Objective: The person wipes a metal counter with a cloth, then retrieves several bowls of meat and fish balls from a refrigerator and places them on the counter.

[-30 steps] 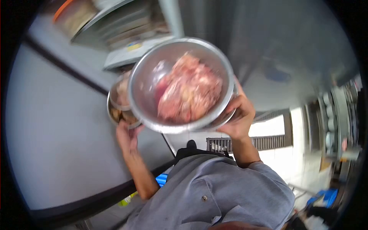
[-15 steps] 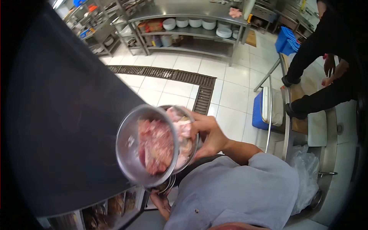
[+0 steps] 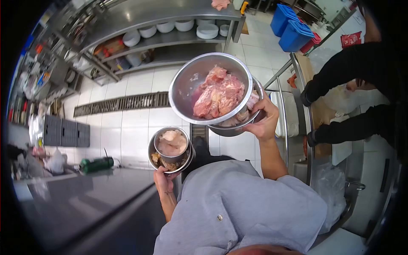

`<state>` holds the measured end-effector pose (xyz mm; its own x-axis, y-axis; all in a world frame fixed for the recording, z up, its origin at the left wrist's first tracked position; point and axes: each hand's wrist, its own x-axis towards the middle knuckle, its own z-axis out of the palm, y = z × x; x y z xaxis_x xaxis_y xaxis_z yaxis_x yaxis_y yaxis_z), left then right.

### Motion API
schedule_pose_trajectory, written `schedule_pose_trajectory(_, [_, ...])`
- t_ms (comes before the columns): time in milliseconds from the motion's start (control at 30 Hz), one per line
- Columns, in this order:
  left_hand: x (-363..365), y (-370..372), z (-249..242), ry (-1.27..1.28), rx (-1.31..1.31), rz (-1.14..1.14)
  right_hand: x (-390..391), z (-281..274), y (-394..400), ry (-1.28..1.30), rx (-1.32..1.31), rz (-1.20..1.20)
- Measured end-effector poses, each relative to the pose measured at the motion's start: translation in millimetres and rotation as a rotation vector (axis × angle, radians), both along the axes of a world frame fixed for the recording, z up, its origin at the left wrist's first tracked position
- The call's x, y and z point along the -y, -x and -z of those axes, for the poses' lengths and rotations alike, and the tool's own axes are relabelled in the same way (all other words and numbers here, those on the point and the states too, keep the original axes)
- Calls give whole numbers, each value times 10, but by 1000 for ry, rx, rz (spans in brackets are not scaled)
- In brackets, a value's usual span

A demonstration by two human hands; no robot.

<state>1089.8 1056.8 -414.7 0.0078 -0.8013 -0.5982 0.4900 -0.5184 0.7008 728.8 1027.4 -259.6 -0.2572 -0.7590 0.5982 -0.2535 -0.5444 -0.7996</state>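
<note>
My right hand is closed on the rim of a steel bowl holding pale raw meat pieces. Overlapping it on top is a wider steel bowl with pinkish raw meat. Lower and to the left, my left hand grips another stack from below. In that stack a small steel container with pale, fleshy slices sits inside a larger bowl, where brownish pieces show around it. Both stacks are in mid-air.
A steel worktop runs along the lower left, with a green tool-like object by its far edge. A shelf holds white bowls. At right a co-worker's dark sleeves reach over a counter. Blue bins stand behind.
My view has swung, and the dark panel and food compartments at left are gone from sight. The right-hand bowls appear farther right and higher. My left hand's stack now shows clearly.
</note>
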Motion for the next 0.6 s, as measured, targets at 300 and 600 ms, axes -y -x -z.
schedule_pose_trajectory(300, [2540, 324, -495, -19, 103, 42, 1853, 212, 653, 41, 91, 214])
schedule_pose_trajectory(600, [4538, 429, -564, 5, 99, -199, 4405, 314, 1024, 73, -22, 116])
